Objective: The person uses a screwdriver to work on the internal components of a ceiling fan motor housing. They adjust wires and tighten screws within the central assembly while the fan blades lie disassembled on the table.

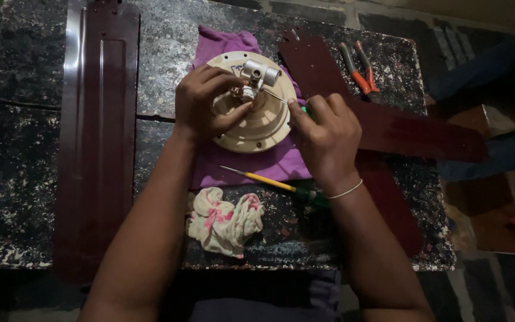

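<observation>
A person is working over a dark speckled stone tabletop point(19, 179), both bare hands meeting at the upper centre of the frame. There a round cream-coloured ceiling-fan motor housing point(263, 128) is lying flat on a purple cloth point(233, 164), its short silver metal shaft coupling point(261, 73) sticking up and leaning toward the upper right of the frame.

The left hand point(205, 101) is curling over the left half of the housing, fingers bent and closed down on its raised middle part, pinching something small and pale there; what exactly is pinched cannot be told. The right hand point(326, 134) is closing in a fist around a thin metal screwdriver point(276, 95) with a green handle just showing at the fingers. Its long axis is running from the fist at lower right up toward the upper left, the tip pointing at the base of the coupling.

A second screwdriver with a yellow shaft and green handle point(272, 182) is lying on the cloth just below the housing, its tip pointing to the left of the frame. A crumpled white and pink rag point(225, 220) is resting below it. Long dark maroon fan blades are lying at the left point(99, 137) and right point(400, 128), and red-handled pliers point(359, 68) are sitting at upper right.
</observation>
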